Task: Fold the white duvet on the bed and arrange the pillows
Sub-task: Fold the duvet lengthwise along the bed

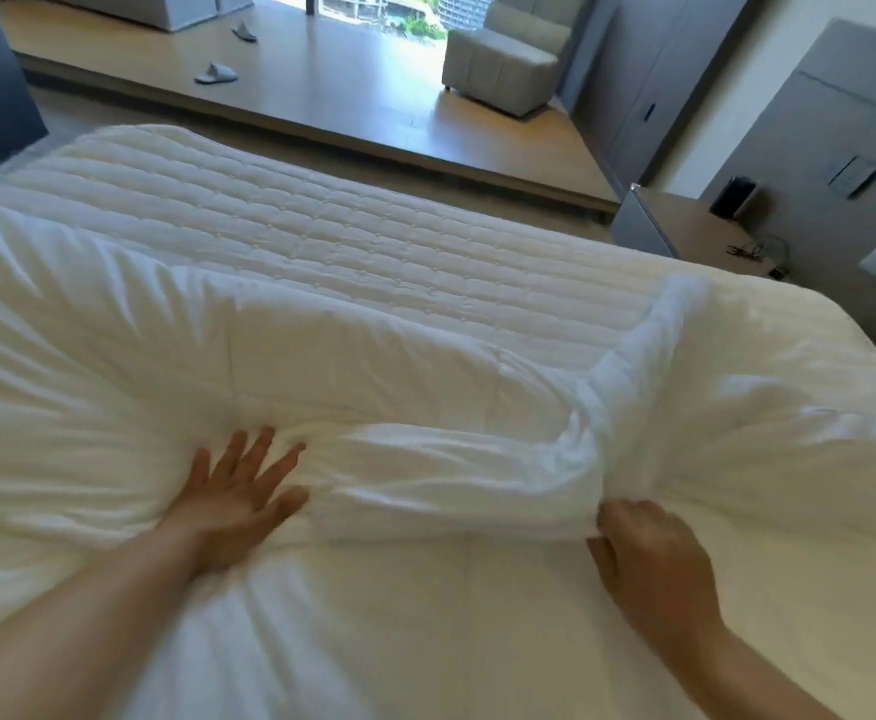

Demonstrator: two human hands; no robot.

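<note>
Two bare hands work on the puffy white fabric duvet (383, 366), which lies bunched across the near half of the wide bed with the cream quilted mattress top (352, 220). The left hand (238, 496) lies flat on the duvet, its fingers (256, 449) spread open and pressing a dent into the cloth, gripping nothing. The right hand (651, 556) is closed, its fingers curled around a gathered fold of the duvet, which rises from that grip as a rumpled ridge toward the bed's right side. The duvet is creased and glossy in the light, thick along a rolled fold between the hands, smoother near the person. Beyond it the far half of the mattress top lies bare. Past the bed, on the raised pale wooden floor (321, 80), two grey slippers (216, 73) lie well apart, and a beige upholstered armchair (503, 65) stands by the window.
</note>
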